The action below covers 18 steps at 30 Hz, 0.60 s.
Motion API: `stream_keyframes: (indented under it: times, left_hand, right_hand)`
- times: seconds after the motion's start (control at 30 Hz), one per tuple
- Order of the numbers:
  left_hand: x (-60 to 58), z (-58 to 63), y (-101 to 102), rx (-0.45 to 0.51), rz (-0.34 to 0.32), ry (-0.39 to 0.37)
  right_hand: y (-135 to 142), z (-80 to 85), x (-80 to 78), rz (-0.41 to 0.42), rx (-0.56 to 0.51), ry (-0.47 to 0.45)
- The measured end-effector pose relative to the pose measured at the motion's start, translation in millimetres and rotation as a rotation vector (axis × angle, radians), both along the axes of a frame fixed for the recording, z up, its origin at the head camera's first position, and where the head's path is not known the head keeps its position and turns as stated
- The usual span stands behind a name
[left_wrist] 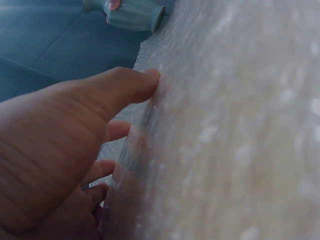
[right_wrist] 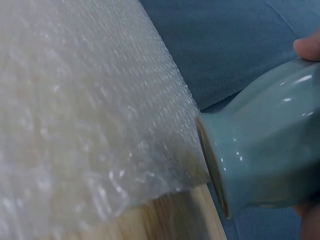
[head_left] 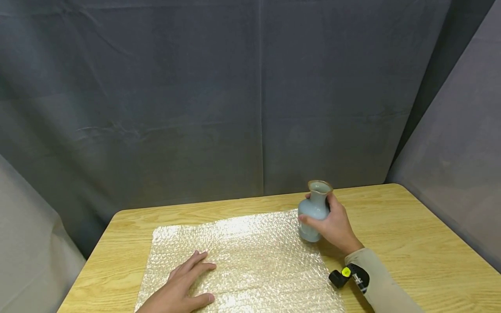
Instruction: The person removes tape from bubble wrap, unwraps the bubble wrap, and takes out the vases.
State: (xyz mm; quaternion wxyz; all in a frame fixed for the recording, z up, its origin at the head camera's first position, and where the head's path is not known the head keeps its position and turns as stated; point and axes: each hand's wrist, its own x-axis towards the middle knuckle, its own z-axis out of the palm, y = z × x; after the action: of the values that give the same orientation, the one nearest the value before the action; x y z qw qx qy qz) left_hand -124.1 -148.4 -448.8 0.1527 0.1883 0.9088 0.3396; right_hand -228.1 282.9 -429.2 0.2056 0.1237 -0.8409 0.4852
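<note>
A pale blue-green ceramic vase [head_left: 312,209] with a brown rim and flared mouth is near the back right corner of a sheet of bubble wrap [head_left: 250,256]. My right hand [head_left: 337,226] grips the vase round its body, thumb on the near side, mouth up and slightly tilted. In the right wrist view the foot of the vase [right_wrist: 260,145] is close to the wrap's edge; whether they touch I cannot tell. On the left part of the sheet lies my left hand [head_left: 182,282], fingers spread, with thumb and fingertips against the wrap [left_wrist: 225,125].
The bubble wrap lies flat on a wooden table [head_left: 411,243] with rounded back corners. Behind it hangs a dark grey curtain [head_left: 195,108], with lighter cloth [head_left: 458,174] along the right side. A small black camera [head_left: 339,278] is strapped to the right wrist.
</note>
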Motion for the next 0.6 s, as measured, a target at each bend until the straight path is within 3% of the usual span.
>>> stream_keyframes:
  times: [0.6]
  left_hand:
    - [0.2, -0.8, -0.8, -0.001, 0.0, -0.009]
  right_hand:
    - [8.1, -3.2, -1.9, -0.045, 0.004, -0.035]
